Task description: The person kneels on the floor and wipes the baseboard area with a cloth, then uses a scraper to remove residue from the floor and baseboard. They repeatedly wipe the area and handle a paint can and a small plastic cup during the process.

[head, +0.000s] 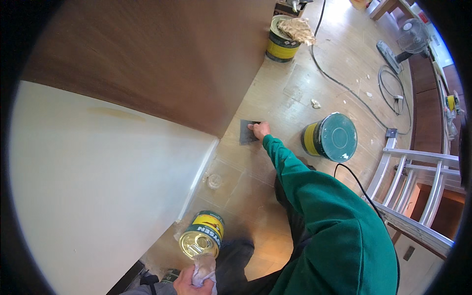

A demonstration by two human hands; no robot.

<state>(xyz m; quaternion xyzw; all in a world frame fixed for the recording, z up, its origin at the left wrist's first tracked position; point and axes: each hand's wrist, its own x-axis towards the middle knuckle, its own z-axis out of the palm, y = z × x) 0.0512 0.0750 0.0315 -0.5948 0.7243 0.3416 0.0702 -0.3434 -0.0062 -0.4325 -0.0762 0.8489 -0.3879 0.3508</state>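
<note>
My right hand, at the end of a green sleeve, has its fingers on a thin dark grey square sheet, which looks like sandpaper. The sheet is low by the tiled floor, close to the corner of the brown wood panel. At the bottom edge, my left hand grips a crumpled whitish rag. Beyond the rag stands a gold-lidded Boysen paint tin; whether rag and tin touch, I cannot tell. A white wall with a yellowish smear rises on the left.
A green-lidded pail stands right of my hand. Another pail carries a tan rag. A grey cable crosses the floor. An aluminium ladder and an electric fan are at right. A clear round piece lies near the wall.
</note>
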